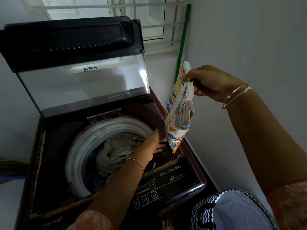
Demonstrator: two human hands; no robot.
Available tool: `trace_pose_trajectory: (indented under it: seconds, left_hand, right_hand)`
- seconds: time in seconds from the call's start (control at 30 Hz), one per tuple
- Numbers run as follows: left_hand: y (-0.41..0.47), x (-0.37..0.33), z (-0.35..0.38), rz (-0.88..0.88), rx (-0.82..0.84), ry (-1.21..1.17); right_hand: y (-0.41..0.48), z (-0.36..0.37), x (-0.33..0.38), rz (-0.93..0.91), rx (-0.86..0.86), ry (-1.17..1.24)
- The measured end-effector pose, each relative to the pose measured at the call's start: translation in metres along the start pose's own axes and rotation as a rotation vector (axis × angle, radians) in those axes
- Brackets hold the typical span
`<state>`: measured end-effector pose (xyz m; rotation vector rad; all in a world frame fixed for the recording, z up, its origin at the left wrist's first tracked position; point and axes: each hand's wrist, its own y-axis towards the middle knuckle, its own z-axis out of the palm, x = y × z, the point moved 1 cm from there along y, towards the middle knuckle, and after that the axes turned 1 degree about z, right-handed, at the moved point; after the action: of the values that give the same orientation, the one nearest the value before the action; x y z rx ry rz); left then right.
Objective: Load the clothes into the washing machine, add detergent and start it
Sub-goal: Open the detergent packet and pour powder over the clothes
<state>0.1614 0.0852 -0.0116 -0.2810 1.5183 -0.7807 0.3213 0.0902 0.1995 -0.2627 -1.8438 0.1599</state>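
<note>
A dark maroon top-loading washing machine (186, 178) stands with its glass lid (79, 80) raised. Pale crumpled clothes (116, 151) fill the white-rimmed drum (78, 150). My right hand (214, 83) grips the top of a colourful detergent packet (178, 113), held upside down with its lower corner over the small dark detergent compartment (167, 153) at the drum's right edge. My left hand (153, 145) reaches across the drum, fingers spread and resting at that compartment, just beside the packet's tip.
A barred window (141, 19) is behind the lid. A green pole (182, 40) leans in the corner against the white wall on the right. The control panel (159, 185) faces me. A black-and-white patterned bag (232, 211) sits at lower right, near a bare foot.
</note>
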Motion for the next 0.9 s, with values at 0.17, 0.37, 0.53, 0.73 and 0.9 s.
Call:
trace_pose_trajectory:
  seconds: [0.17, 0.37, 0.53, 0.73, 0.9]
  left_hand:
    - [-0.005, -0.002, -0.008, 0.141, -0.029, 0.088]
    - [-0.04, -0.034, -0.026, 0.396, -0.11, -0.116]
    - [-0.074, -0.053, -0.035, 0.852, 0.11, -0.11]
    - [-0.069, -0.051, -0.041, 0.851, -0.266, 0.145]
    - [-0.057, -0.05, -0.063, 0.909, -0.505, 0.405]
  right_hand:
    - [0.001, 0.004, 0.003, -0.012, 0.002, 0.023]
    - [0.002, 0.021, 0.005, -0.046, 0.004, 0.116]
    - [0.008, 0.048, 0.006, -0.032, 0.003, 0.248]
    - [0.015, 0.082, 0.005, 0.004, 0.032, 0.332]
    - [0.021, 0.105, 0.0, 0.019, 0.064, 0.27]
